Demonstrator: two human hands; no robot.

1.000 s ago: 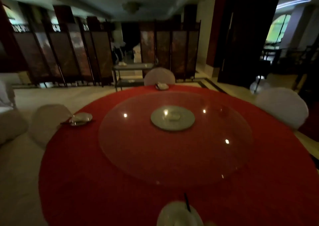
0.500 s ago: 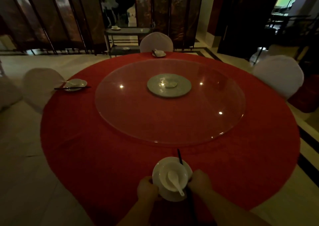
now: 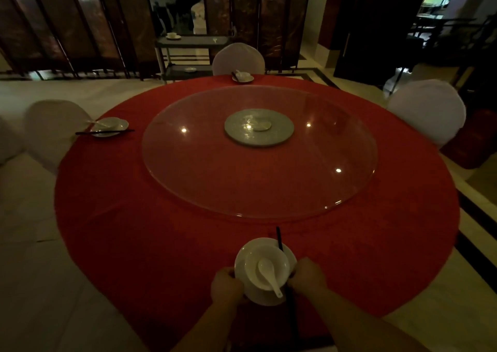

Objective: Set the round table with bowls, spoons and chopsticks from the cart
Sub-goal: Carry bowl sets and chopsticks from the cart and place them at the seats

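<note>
Can't see the fingertips of left hand point(image 3: 227, 284) or right hand point(image 3: 306, 275), hidden at the saucer point(image 3: 243, 252) rim by the desk point(image 3: 134, 244) near edge. Can't follow the chopsticks point(image 3: 278, 237) behind the bowl point(image 3: 252, 273) and right hand. Lose both forearms point(image 3: 204, 333) past the bottom edge of view. Can't make out small items on the cart point(image 3: 193, 41), half hidden by a chair point(image 3: 238, 57). Can't resolve far-edge setting point(image 3: 242, 77): too small, dim.

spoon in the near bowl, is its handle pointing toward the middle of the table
No, the spoon lies handle outward, over the near rim of the bowl.
</note>
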